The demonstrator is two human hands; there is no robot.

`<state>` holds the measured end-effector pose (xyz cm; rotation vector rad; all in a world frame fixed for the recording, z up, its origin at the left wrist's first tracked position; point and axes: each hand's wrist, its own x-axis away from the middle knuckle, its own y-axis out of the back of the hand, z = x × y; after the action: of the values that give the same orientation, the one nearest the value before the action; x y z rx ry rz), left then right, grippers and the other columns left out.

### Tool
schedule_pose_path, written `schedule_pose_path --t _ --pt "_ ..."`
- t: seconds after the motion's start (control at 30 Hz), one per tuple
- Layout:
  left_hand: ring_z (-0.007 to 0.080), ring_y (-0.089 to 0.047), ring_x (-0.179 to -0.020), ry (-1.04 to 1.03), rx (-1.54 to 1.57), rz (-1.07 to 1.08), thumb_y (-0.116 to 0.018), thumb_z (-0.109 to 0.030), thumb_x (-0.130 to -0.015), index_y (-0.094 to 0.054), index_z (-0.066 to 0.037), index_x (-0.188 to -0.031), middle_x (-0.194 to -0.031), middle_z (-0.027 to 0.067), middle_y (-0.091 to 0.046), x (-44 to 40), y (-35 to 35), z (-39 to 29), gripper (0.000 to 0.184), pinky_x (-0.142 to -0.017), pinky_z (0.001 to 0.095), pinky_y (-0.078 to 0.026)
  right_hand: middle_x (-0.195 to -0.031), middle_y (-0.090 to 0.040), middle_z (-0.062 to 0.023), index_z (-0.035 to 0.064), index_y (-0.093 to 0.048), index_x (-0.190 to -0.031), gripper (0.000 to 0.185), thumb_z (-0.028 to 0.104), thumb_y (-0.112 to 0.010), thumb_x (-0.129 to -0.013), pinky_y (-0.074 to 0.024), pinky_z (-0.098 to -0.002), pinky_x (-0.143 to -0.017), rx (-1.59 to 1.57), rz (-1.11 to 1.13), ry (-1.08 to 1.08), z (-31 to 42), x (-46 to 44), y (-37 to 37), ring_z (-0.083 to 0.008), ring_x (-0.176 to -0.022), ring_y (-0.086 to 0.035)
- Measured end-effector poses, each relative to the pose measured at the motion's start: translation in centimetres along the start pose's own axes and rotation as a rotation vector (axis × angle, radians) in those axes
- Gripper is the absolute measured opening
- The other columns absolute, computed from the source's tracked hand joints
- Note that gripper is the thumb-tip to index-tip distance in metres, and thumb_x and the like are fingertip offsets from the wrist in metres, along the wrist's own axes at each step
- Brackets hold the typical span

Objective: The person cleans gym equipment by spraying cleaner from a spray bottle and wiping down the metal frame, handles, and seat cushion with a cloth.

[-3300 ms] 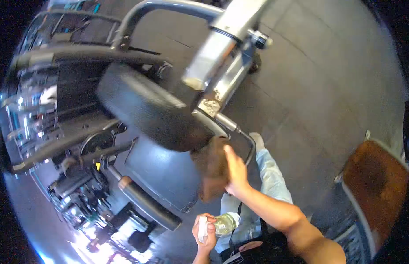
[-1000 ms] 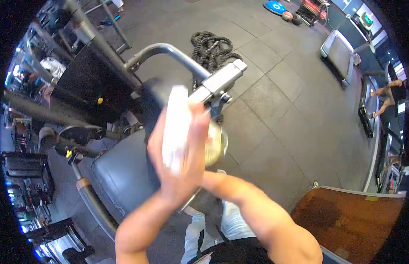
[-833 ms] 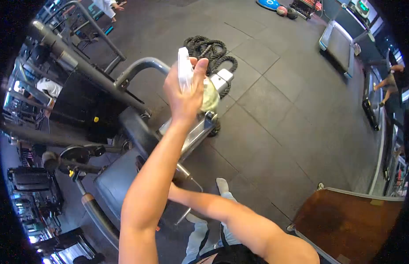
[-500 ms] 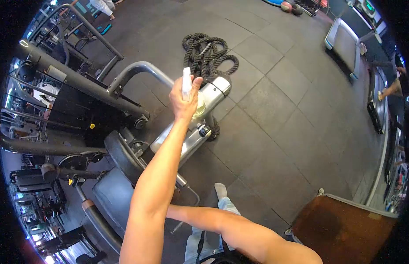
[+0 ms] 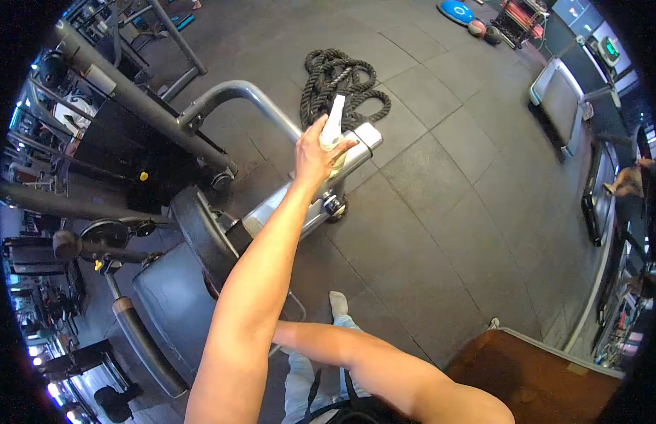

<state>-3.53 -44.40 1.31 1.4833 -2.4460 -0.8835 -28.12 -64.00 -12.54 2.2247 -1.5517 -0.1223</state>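
My left hand (image 5: 316,157) reaches forward over the machine's silver metal beam (image 5: 370,134). It is closed around a spray bottle (image 5: 333,124) with a white spray head and a pale yellowish body, its thumb sticking out to the right. The bottle leans a little to the right; I cannot tell whether its base touches the beam. My right forearm passes low behind my left arm, and the right hand is hidden there, near the black padded seat (image 5: 176,293) and backrest (image 5: 204,237).
Black battle rope (image 5: 335,78) lies coiled on the floor past the beam. A bent grey bar (image 5: 236,88) arches from the machine. A brown padded surface (image 5: 533,374) is at lower right. Treadmills (image 5: 557,106) line the right side, with a person's arm (image 5: 628,182) near them.
My left hand and the spray bottle have shifted right, and the bottle has tipped from upright to leaning right. My thumb now points outward. The view has turned slightly.
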Motion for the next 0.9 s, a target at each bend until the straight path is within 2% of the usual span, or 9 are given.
schedule_pose_path --t 0.13,0.3,0.37,0.4,0.5,0.57,0.63,0.77,0.9 --pt "0.0386 -0.04 -0.134 0.048 -0.154 -0.076 -0.085 -0.057 -0.06 -0.023 0.01 -0.145 -0.143 0.0316 -0.037 2.1 0.3 -0.7 0.125 -0.113 0.0407 -0.033 -0.129 -0.057 -0.0123 -0.0032 -0.051 -0.132 0.04 0.016 -0.045 -0.096 -0.0316 -0.054 -0.11 -0.269 -0.043 0.076 -0.7 0.5 0.5 -0.0291 -0.113 -0.055" --pt "0.0371 -0.045 -0.131 0.014 0.173 -0.12 -0.078 -0.04 -0.078 -0.039 0.006 -0.139 -0.142 0.0269 -0.044 11.5 6.2 -8.9 0.086 -0.108 0.0395 -0.037 -0.124 -0.062 -0.0116 -0.0039 -0.057 -0.128 0.039 0.016 -0.048 -0.095 -0.0331 -0.0569 -0.109 -0.59 -0.176 0.224 -0.4 -1.8 3.4 -0.0287 -0.108 -0.058" --pt "0.0359 -0.049 -0.128 -0.013 0.264 0.006 -0.072 -0.032 -0.085 -0.048 0.006 -0.132 -0.137 0.0262 -0.049 19.2 11.8 -12.7 0.065 -0.107 0.0406 -0.038 -0.131 -0.056 -0.0208 -0.0126 -0.054 -0.126 0.045 0.013 -0.051 -0.09 -0.0301 -0.0633 -0.108 0.615 -0.052 0.589 -12.8 -0.9 2.4 -0.0368 -0.12 -0.052" --pt "0.0353 -0.05 -0.127 -0.06 0.283 0.011 -0.069 -0.029 -0.086 -0.051 0.005 -0.129 -0.135 0.0252 -0.051 23.1 14.2 -13.2 0.058 -0.107 0.0415 -0.038 -0.133 -0.052 -0.0269 -0.0132 -0.052 -0.128 0.048 0.016 -0.05 -0.089 -0.0293 -0.0643 -0.108 -0.261 -0.279 0.239 -14.4 -0.9 3.1 -0.0437 -0.126 -0.045" --pt "0.0341 -0.053 -0.125 0.169 0.304 0.052 -0.065 -0.022 -0.089 -0.06 0.001 -0.121 -0.132 0.0215 -0.056 33.8 20.6 -13.0 0.04 -0.107 0.043 -0.038 -0.132 -0.052 -0.0311 -0.0116 -0.057 -0.124 0.048 0.02 -0.046 -0.09 -0.0317 -0.0604 -0.108 -0.561 -0.195 0.32 -11.3 -2.8 4.2 -0.05 -0.126 -0.044" --pt "0.0335 -0.053 -0.125 0.429 0.254 0.028 -0.065 -0.019 -0.088 -0.063 -0.003 -0.118 -0.131 0.02 -0.058 40.9 22.3 -9.9 0.034 -0.107 0.0424 -0.038 -0.117 -0.064 -0.0222 -0.0044 -0.067 -0.111 0.032 0.015 -0.058 -0.088 -0.0431 -0.0484 -0.1 -1.271 -0.162 0.354 -3.0 -2.7 3.8 -0.0351 -0.108 -0.06" --pt "0.0336 -0.052 -0.125 0.567 0.144 -0.086 -0.064 -0.018 -0.089 -0.063 -0.005 -0.117 -0.128 0.0194 -0.059 47.3 24.4 -7.4 0.031 -0.106 0.042 -0.038 -0.111 -0.067 -0.0199 -0.001 -0.07 -0.104 0.027 0.02 -0.058 -0.092 -0.0475 -0.0421 -0.092 -2.019 0.252 0.354 -3.4 -0.1 5.3 -0.0298 -0.101 -0.064" --pt "0.0296 -0.05 -0.127 0.629 0.052 -0.452 -0.066 -0.021 -0.089 -0.058 -0.001 -0.124 -0.133 0.0164 -0.055 53.8 30.5 -4.5 0.041 -0.109 0.0405 -0.036 -0.104 -0.067 -0.0085 -0.0001 -0.068 -0.102 0.021 0.018 -0.064 -0.092 -0.0495 -0.0307 -0.084 -3.095 0.414 0.12 -10.3 4.9 11.2 -0.0173 -0.095 -0.062" --pt "0.0333 -0.045 -0.132 0.345 0.361 -0.525 -0.075 -0.032 -0.082 -0.028 -0.007 -0.15 -0.137 0.0244 -0.049 54.8 35.8 -0.6 0.086 -0.109 0.0418 -0.035 -0.101 -0.063 -0.0032 0.0014 -0.067 -0.099 0.016 0.012 -0.068 -0.087 -0.0463 -0.0295 -0.089 -3.081 0.296 0.453 -20.1 7.7 18.7 -0.0129 -0.095 -0.059"
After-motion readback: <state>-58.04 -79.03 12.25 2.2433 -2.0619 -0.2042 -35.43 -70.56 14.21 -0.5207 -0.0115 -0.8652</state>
